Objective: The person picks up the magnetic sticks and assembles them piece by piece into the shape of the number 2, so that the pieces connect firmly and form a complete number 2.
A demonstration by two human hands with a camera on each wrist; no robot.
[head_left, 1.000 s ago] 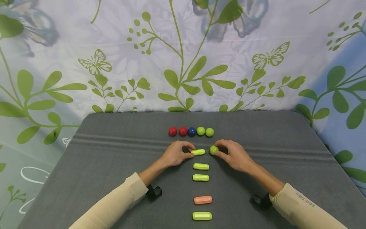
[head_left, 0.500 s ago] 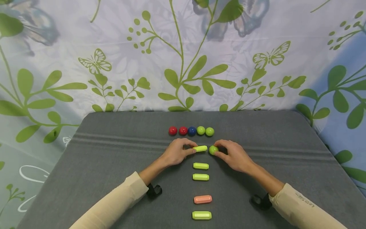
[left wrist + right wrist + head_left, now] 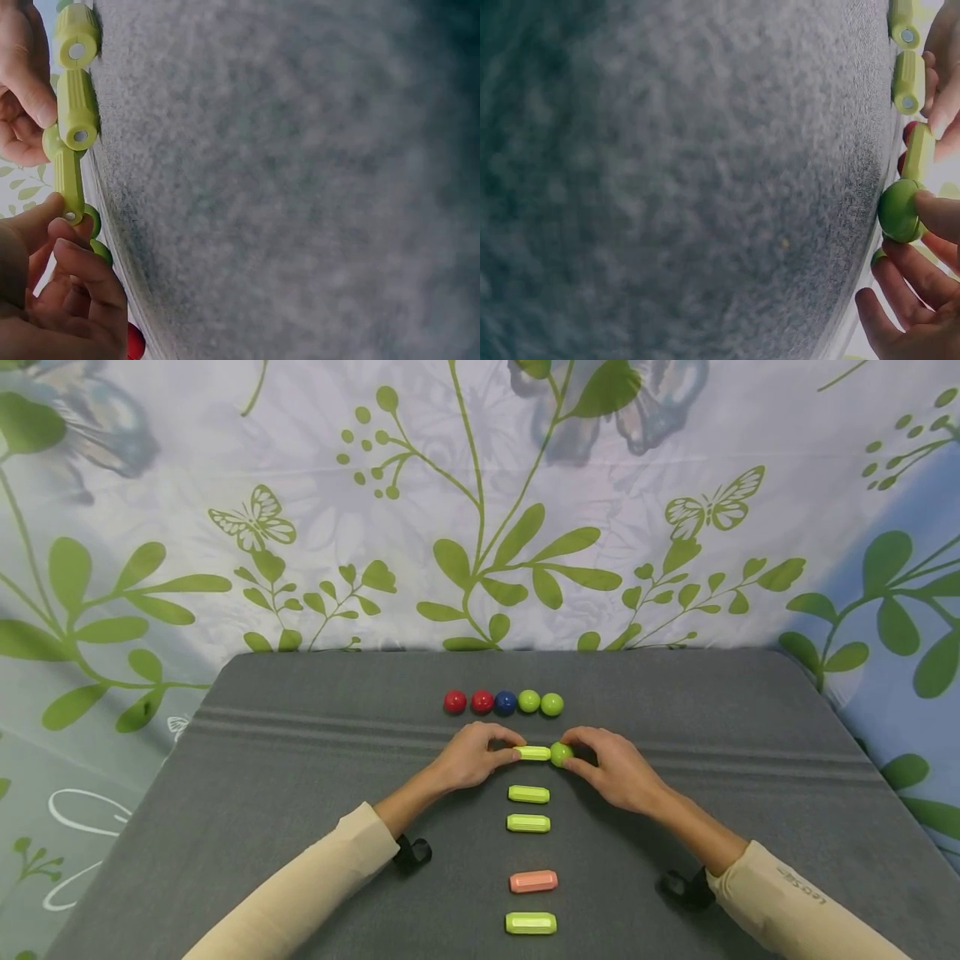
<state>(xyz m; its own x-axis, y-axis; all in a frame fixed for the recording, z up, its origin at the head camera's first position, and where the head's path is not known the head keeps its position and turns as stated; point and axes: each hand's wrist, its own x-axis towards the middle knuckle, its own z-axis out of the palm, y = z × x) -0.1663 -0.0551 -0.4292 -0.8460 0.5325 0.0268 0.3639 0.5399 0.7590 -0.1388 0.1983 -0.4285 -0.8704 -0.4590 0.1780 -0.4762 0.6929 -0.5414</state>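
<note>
My left hand [image 3: 472, 755] pinches one end of a lime-green faceted magnetic rod [image 3: 534, 752] between thumb and fingers. A shiny green ball [image 3: 560, 754] is held by the thumb and fingertips of my right hand [image 3: 613, 765]. The rod's free end meets the ball's left side. In the right wrist view the rod [image 3: 919, 152] stands end-on against the green ball [image 3: 900, 211], with my right thumb on the ball. A pale metal disc shows in the rod's near end in the left wrist view, close to my left fingertips.
Behind the hands stands a row of balls: red [image 3: 454, 702], red, blue [image 3: 506, 702] and two green [image 3: 552, 704]. Toward me lie green rods [image 3: 528, 794], a salmon-pink rod [image 3: 533, 882] and another green rod [image 3: 531, 923] on the grey table [image 3: 300, 893]. A patterned curtain hangs behind.
My left hand has brought the green rod rightward, closing the gap to the green ball. My right hand has stayed nearly in place, holding the ball.
</note>
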